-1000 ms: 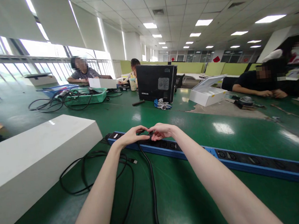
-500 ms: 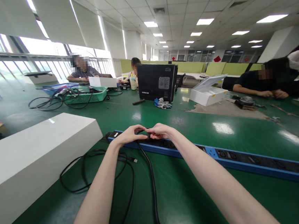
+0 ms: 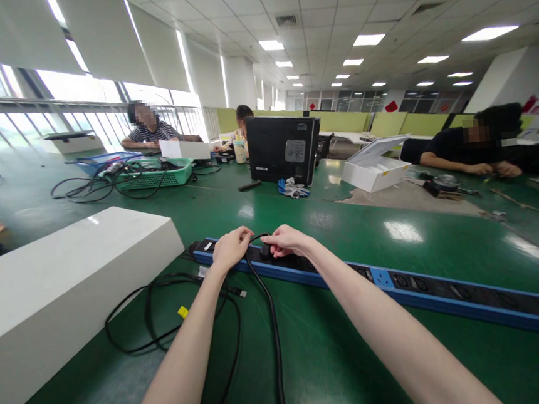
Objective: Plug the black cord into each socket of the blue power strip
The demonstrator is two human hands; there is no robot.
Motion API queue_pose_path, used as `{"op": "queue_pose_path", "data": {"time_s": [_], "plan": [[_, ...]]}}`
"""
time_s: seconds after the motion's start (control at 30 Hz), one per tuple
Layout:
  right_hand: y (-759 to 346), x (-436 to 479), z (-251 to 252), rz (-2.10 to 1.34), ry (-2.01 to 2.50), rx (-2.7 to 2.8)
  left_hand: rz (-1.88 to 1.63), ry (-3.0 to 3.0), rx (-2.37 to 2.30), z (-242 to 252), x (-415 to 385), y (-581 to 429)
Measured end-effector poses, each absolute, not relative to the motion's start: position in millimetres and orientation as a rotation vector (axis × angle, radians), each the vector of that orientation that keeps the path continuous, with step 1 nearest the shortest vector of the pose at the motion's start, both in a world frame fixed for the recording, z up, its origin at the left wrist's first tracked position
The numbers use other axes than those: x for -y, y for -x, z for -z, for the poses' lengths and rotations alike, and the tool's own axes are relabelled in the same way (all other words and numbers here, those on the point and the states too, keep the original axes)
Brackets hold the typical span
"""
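A long blue-and-black power strip point(image 3: 402, 288) runs slantwise across the green table, with a row of sockets on top. My right hand point(image 3: 288, 240) pinches a black plug point(image 3: 266, 250) that is at the strip's top face; how deep it sits in a socket I cannot tell. From the plug a thick black cable point(image 3: 276, 340) arches left and then comes down toward me. My left hand point(image 3: 232, 248) is closed over the strip just left of the plug, its fingers curled at the far side and partly hidden.
At left stands a long white box point(image 3: 77, 269). Beside it lies a looped thin black cable point(image 3: 122, 347) with a USB end. Farther back are a green basket point(image 3: 163, 177) of cables, a black computer case point(image 3: 279, 151), gloves point(image 3: 293, 188) and an open white box point(image 3: 375, 171). Several people sit around the table.
My left hand has shifted left, away from the plug, and closed down onto the power strip. My right hand stays at the plug, which now shows more clearly.
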State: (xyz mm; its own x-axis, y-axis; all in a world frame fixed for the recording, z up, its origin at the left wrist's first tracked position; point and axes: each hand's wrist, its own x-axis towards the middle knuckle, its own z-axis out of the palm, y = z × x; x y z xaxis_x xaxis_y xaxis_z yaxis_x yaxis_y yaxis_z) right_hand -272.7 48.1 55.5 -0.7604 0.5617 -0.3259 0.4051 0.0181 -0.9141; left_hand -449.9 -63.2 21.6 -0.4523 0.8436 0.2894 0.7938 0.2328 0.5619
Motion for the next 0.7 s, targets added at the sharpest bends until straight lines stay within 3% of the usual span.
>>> {"op": "queue_pose_path", "data": {"time_s": [0.7], "plan": [[273.6, -45.7, -44.9, -1.592, 1.012, 2.256, -0.916, -1.617, -2.547, -21.5, 62.9, 446.6]]}}
